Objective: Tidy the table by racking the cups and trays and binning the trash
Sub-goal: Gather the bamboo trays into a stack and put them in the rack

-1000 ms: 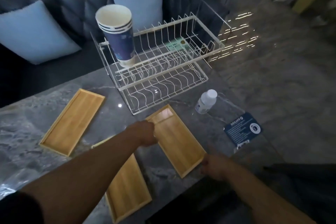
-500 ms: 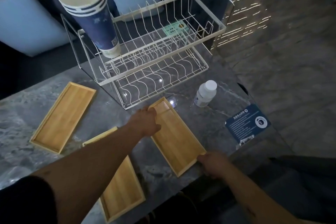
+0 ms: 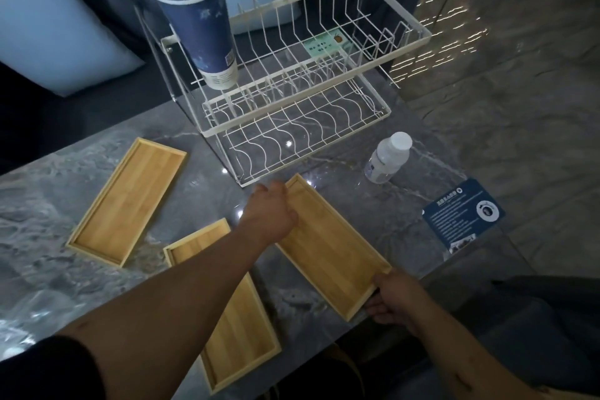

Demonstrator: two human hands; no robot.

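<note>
A dim, wide-angle view down onto a grey marbled counter [image 3: 48,269] is being shown; a bamboo tray [image 3: 331,247], lying slantwise at centre right, is being gripped by both hands. Its far end is being held by the left hand [image 3: 269,211], fingers curled over the rim, just in front of a white wire dish rack [image 3: 409,46]; its near corner, at the counter's edge, is being clasped by the right hand [image 3: 393,299]. Whether the tray is being raised off the counter cannot be told. A middle tray [image 3: 240,328] is lying at lower centre, partly crossed by the left forearm; a left tray [image 3: 130,201] is lying apart at centre left. A stack of blue paper cups [image 3: 201,26] is standing tilted in the rack's upper tier, at upper centre left. A small plastic bottle [image 3: 388,157] is standing right of the rack; a blue card [image 3: 462,214] is lying near the counter's right edge. A pale blue cushion [image 3: 55,32] is resting on a dark sofa at upper left.
</note>
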